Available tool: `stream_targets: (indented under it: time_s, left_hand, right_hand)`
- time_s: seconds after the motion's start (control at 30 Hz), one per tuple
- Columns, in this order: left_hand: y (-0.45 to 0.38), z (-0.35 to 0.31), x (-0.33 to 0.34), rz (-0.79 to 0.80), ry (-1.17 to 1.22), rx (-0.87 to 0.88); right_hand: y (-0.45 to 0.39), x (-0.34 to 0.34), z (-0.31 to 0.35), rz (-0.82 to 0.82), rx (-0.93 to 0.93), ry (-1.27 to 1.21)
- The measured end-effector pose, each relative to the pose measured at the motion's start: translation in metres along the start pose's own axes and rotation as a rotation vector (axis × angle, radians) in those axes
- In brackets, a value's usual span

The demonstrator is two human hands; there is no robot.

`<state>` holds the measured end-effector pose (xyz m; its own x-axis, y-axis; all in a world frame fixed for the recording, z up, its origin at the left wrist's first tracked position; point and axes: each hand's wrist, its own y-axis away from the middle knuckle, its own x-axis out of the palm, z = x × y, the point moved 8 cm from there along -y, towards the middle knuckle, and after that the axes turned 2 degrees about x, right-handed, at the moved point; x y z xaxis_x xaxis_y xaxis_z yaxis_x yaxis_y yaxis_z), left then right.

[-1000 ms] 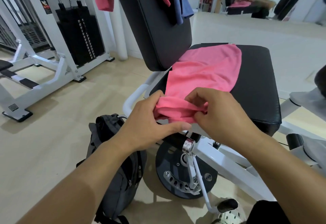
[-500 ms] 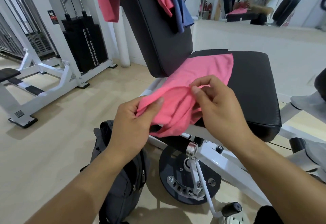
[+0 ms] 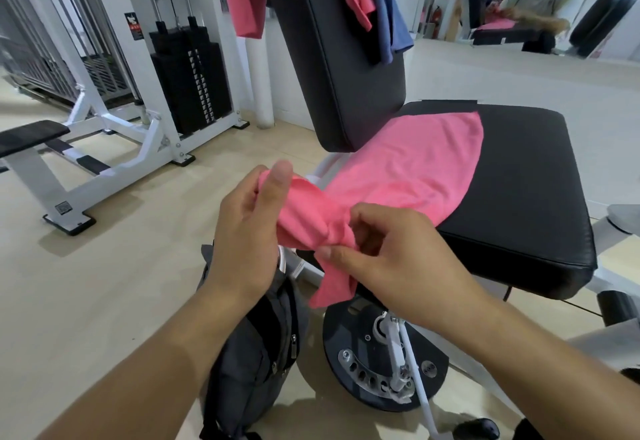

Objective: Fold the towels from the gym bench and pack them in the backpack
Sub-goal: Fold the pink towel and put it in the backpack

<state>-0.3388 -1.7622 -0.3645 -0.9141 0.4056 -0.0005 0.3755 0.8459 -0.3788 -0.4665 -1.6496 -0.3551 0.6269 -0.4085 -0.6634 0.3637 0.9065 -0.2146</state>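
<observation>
Since half a second back, both hands have pulled the near end of the pink towel (image 3: 408, 165) further off the seat toward the person — the left hand (image 3: 249, 228) has lifted its corner higher, while the right hand (image 3: 391, 259) has dropped lower and bunched its bit. Left fingers are curled round the edge with the thumb up on top, and the right pinches a scrunched wad, a tail of cloth hanging below it. Most of the towel lies spread on the black bench seat (image 3: 519, 197), partly tucked under the backrest (image 3: 346, 58).

The backpack (image 3: 252, 353) sits on the floor right beneath the left wrist; whether it's unzipped can't be made out.

Risk here looks like a wonky fold — the right grip is a crumple rather than a clean corner, so the edges likely won't line up. More towels hang over the backrest top.
</observation>
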Motion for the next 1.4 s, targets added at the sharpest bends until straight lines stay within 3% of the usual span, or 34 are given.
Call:
stream_targets:
  time_s: [0.1, 0.17, 0.23, 0.33, 0.37, 0.43, 0.53, 0.63, 0.83, 0.93, 1.1, 1.23, 1.4]
  left_hand:
    - [-0.007, 0.032, -0.011, -0.066, 0.017, -0.254]
    - [-0.012, 0.049, -0.017, -0.035, -0.128, -0.358]
    - [-0.011, 0.061, -0.012, 0.137, -0.261, -0.442]
    - [0.008, 0.068, 0.006, 0.395, -0.136, -0.641]
    - [0.014, 0.066, 0.014, 0.488, -0.112, -0.645]
    - [0.016, 0.059, 0.021, 0.528, -0.081, -0.602]
    - [0.015, 0.057, 0.021, 0.401, 0.097, -0.614]
    - [0.011, 0.057, 0.018, 0.343, 0.052, -0.548]
    - [-0.001, 0.028, 0.017, 0.276, 0.009, -0.200]
    - [0.004, 0.012, 0.025, 0.366, 0.105, -0.099]
    - [0.005, 0.016, 0.027, 0.290, 0.067, -0.090]
    - [-0.001, 0.018, 0.017, 0.172, 0.214, -0.147]
    - [-0.003, 0.011, 0.010, 0.089, 0.342, -0.194]
  right_hand:
    - [0.006, 0.001, 0.012, -0.033, -0.083, -0.086]
    - [0.010, 0.003, 0.021, -0.011, -0.105, -0.169]
    - [0.013, 0.009, 0.022, 0.039, -0.088, -0.276]
    - [0.018, 0.029, 0.026, 0.230, -0.132, -0.270]
    - [0.021, 0.035, 0.029, 0.276, -0.171, -0.246]
    - [0.020, 0.034, 0.031, 0.238, -0.205, -0.240]
    - [0.016, 0.022, 0.032, 0.135, -0.192, -0.343]
    - [0.013, 0.014, 0.030, 0.089, -0.161, -0.426]
    - [0.004, -0.001, 0.008, -0.109, 0.111, -0.782]
    - [-0.001, -0.004, -0.004, -0.089, 0.202, -0.848]
    - [-0.004, -0.009, -0.015, -0.103, 0.236, -0.822]
    - [-0.008, -0.020, -0.015, -0.126, 0.126, -0.566]
    - [-0.007, -0.016, -0.009, 0.070, 0.105, -0.375]
